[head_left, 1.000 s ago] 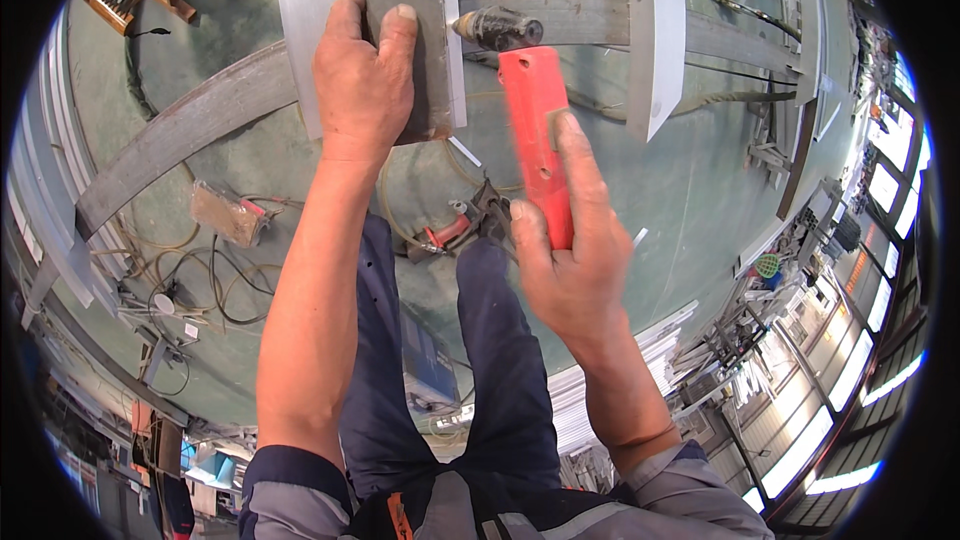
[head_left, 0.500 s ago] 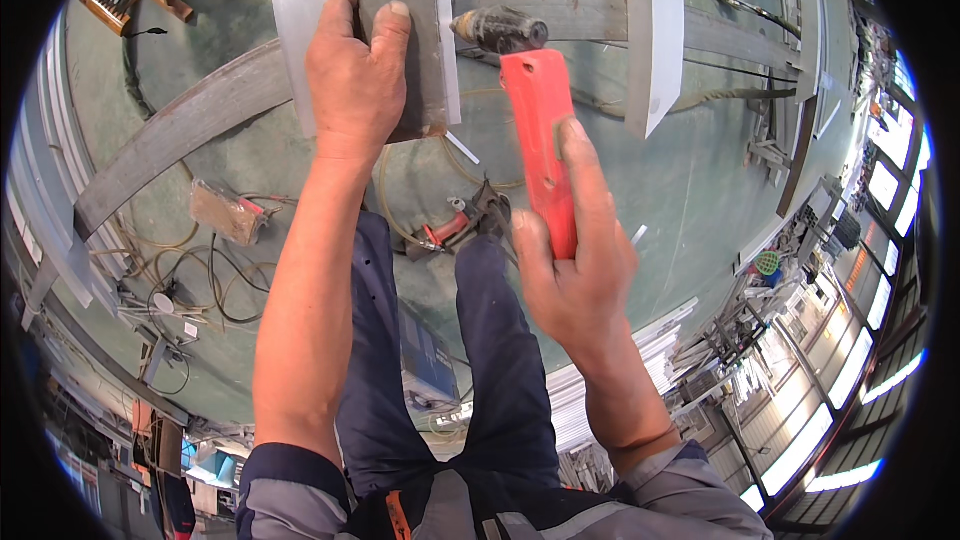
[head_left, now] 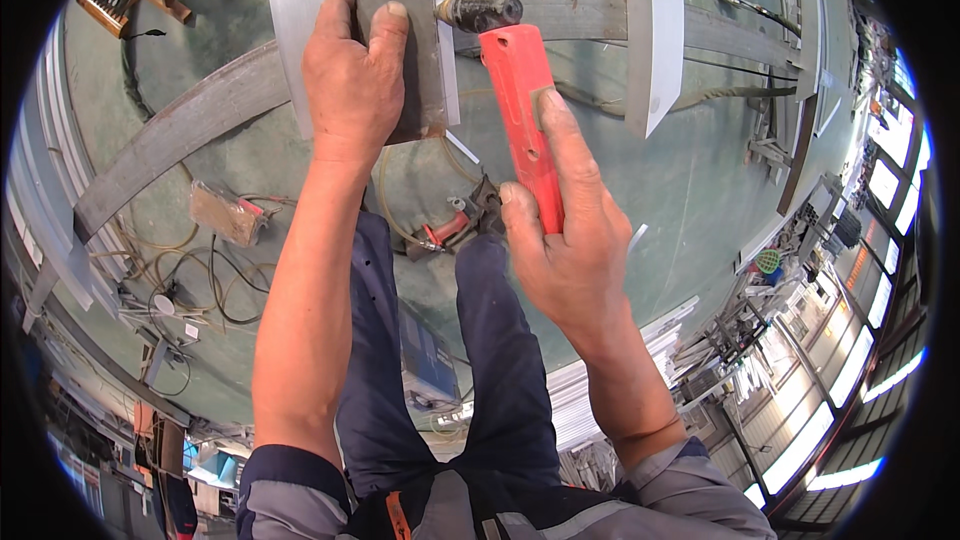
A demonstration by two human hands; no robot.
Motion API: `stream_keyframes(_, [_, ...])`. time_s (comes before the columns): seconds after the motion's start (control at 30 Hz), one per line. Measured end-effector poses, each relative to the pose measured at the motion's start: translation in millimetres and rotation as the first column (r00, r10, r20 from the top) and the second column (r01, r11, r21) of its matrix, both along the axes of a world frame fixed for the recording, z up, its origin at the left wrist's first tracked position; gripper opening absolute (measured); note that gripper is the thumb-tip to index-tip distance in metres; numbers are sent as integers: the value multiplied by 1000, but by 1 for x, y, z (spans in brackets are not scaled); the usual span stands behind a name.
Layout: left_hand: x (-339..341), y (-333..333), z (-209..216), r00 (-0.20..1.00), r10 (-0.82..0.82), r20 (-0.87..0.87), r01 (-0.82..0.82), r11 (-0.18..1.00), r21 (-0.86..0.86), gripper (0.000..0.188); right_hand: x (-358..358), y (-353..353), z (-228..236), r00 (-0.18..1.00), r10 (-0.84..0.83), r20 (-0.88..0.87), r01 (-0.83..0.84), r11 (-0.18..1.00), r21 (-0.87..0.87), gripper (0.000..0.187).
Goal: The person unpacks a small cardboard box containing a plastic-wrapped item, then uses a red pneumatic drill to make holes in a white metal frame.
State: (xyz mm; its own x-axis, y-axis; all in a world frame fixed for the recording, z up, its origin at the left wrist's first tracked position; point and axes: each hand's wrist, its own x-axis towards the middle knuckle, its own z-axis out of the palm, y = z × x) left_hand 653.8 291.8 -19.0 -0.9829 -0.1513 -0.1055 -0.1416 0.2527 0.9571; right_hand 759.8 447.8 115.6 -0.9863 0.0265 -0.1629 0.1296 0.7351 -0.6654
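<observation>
Red plastic stands out first: the right hand [head_left: 575, 250] is wrapped shut around the red handle [head_left: 525, 120] of a welding torch, thumb laid flat along its top, fingers curled underneath. The torch's dark nozzle [head_left: 480, 12] points left and sits against the right edge of a dark steel plate [head_left: 400, 30].

The left hand [head_left: 352, 80] grips that plate from the front, fingers hooked over its face and one fingertip pressed near its right edge, so the hand is closed on the metal. The plate stands upright against a paler, shiny sheet [head_left: 300, 10] directly behind it, near the top edge of the view. A second shiny sheet [head_left: 655, 30] stands apart to the right of the torch.

Both bare forearms rise from grey sleeves at the lower edge, with legs in dark blue trousers [head_left: 480, 360] between them.

Below lies a green workshop floor [head_left: 700, 190]. A long curved steel bar [head_left: 180, 130] runs across it behind the sheets. A red-handled clamp [head_left: 450, 230] lies on the floor just beside the right hand, and tangled cables [head_left: 190, 280] with a small brown block [head_left: 225, 212] lie towards the floor's left edge.
</observation>
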Motion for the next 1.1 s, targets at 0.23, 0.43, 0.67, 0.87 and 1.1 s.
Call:
stream_keyframes(0.23, [0,0,0,1000,8,1,-8,1000,6,38,-1,0,-3,998,-19,-64,20,1000,9,75])
stream_keyframes(0.43, [0,0,5,1000,-7,26,6,1000,20,37,-1,3,-8,993,-8,-119,10,1000,15,73])
stream_keyframes(0.67, [0,0,2,1000,7,5,-7,999,46,36,-12,2,-5,998,-5,-62,4,1000,-18,71])
stream_keyframes(0.87, [1,1,7,1000,-4,19,3,1000,19,34,-15,0,-4,999,-26,-21,25,999,-37,69])
stream_keyframes(1.1, [0,1,5,1000,13,21,-14,998,55,35,-21,1,-8,997,5,-74,-7,999,-34,68])
